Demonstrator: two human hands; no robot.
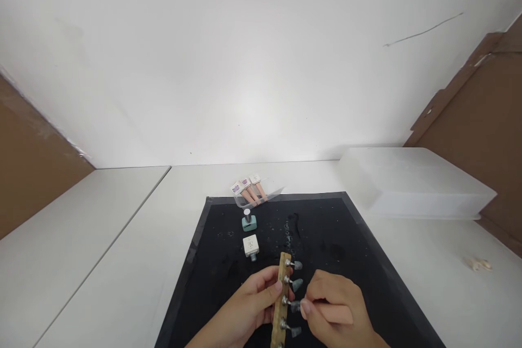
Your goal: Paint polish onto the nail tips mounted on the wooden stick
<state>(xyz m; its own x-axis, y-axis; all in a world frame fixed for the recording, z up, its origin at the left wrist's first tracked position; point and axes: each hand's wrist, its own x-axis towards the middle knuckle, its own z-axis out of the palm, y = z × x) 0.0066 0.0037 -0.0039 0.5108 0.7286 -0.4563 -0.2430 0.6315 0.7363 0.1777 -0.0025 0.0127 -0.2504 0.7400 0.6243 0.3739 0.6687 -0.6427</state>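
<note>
A: Where does the pink handle (336,314) lie from the wooden strip (278,312)?

B: Just to its right, with its left end beside a clear tip (295,306), third from the far end of the row; whether anything there touches the tip, I cannot tell

A: And how does the handle's long axis run?

B: Nearly crosswise, left to right, pointing in at the strip

A: Which hand is nearer that tip, and how are the grips?

B: The right hand (338,296) is close on the tip's right, thumb and fingers closed round the handle. The left hand (253,299) is closed on the strip from the left, thumb lying over its face

A: Which way does the strip itself point?

B: Its long axis runs away from the person over the black mat (326,228), the far end leaning slightly right; the tips, a green tip (297,285) among them, stick out rightward, towards the right hand

A: Anything beyond?

B: A white bottle (250,246), past the strip's far end and left of it
</note>
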